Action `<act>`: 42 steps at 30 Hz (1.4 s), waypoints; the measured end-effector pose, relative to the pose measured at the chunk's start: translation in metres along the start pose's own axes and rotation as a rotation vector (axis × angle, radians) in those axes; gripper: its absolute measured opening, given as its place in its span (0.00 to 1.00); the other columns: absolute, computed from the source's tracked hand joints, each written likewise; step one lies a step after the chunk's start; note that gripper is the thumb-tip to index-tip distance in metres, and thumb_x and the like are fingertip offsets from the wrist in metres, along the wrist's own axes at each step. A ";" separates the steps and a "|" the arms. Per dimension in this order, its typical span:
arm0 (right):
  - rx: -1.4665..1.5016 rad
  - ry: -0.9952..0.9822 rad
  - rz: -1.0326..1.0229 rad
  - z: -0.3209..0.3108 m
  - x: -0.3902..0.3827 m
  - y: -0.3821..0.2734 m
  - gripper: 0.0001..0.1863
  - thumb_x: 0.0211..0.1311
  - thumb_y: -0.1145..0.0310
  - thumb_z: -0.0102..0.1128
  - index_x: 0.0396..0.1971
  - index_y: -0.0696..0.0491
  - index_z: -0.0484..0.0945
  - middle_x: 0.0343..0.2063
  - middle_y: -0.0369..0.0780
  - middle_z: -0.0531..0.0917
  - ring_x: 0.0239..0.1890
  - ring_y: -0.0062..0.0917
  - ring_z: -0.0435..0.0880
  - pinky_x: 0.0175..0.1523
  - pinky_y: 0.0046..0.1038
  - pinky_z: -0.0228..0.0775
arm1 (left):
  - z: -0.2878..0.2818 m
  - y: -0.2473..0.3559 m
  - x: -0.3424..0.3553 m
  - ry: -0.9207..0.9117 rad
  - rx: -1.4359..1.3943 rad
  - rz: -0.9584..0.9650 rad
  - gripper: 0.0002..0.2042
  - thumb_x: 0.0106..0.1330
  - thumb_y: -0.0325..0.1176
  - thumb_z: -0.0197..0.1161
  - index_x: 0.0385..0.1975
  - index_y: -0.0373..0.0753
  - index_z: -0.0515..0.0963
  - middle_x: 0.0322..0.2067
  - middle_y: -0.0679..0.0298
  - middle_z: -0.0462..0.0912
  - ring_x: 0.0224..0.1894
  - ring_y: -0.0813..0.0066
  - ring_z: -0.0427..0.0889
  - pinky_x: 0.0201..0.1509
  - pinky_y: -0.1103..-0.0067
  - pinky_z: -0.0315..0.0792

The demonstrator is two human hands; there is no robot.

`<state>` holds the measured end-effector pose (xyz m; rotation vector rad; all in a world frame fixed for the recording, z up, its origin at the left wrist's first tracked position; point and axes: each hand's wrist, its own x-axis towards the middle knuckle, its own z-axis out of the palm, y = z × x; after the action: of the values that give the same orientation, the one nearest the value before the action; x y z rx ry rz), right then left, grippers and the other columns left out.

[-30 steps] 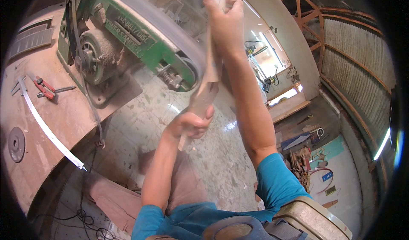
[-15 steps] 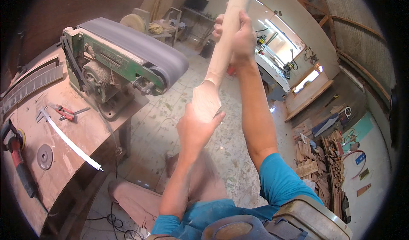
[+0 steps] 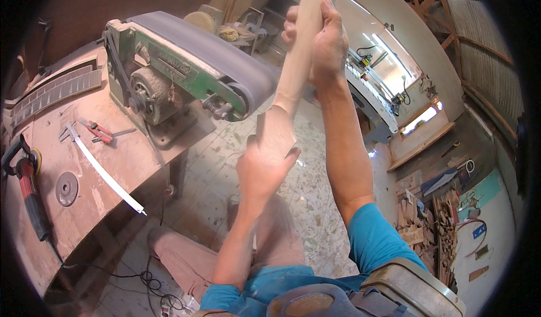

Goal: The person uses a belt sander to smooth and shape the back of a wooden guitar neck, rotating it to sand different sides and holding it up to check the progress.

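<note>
**A:** Start with the room. What is around you in the head view?

**B:** You stand in a dusty workshop. To your left is a worn wooden workbench [image 3: 121,159], pale with sawdust. A green belt sander [image 3: 180,75] sits on its far end, its grey abrasive belt running along the top and round the roller nearest you. On the bench lie a long white curved strip [image 3: 107,176], red-handled pliers [image 3: 98,130], a grey grinding disc [image 3: 66,188] and, at the near left edge, a red angle grinder [image 3: 28,187]. A dark slotted board [image 3: 56,90] rests at the back. The floor [image 3: 315,204] below you is speckled stone, and black cables [image 3: 149,280] trail under the bench. To your right, well apart, scrap wood [image 3: 420,218] is stacked near a turquoise wall.

**A:** And the piece you are holding?

**B:** It is a long pale wooden neck blank [image 3: 296,63], bare and smooth, held up in front of you just beside the sander's near roller. Its shaft is narrow and rounded and runs out of the top of the picture. The lower end widens into a flat, angular head.

**A:** How do your hands sit on it?

**B:** Your left hand [image 3: 265,168] is closed round the wide lower end, fingers wrapped over its edge. Your right hand [image 3: 324,41] is clenched round the narrow shaft higher up, arm stretched out. Whether the wood touches the belt, you cannot tell from here.
</note>
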<state>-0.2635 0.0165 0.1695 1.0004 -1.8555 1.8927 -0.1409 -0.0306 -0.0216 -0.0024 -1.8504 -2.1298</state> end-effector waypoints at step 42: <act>-0.623 0.119 -0.065 0.038 0.019 0.033 0.38 0.62 0.55 0.73 0.61 0.62 0.65 0.38 0.44 0.83 0.30 0.22 0.85 0.35 0.24 0.79 | -0.009 -0.071 0.053 -1.024 -1.221 -0.180 0.47 0.52 0.57 0.73 0.64 0.24 0.66 0.22 0.70 0.72 0.12 0.91 0.63 0.13 0.90 0.60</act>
<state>-0.2881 -0.0288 0.1541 0.7031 -2.1025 1.1721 -0.2068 -0.0435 -0.0807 -1.4182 -0.4343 -3.3247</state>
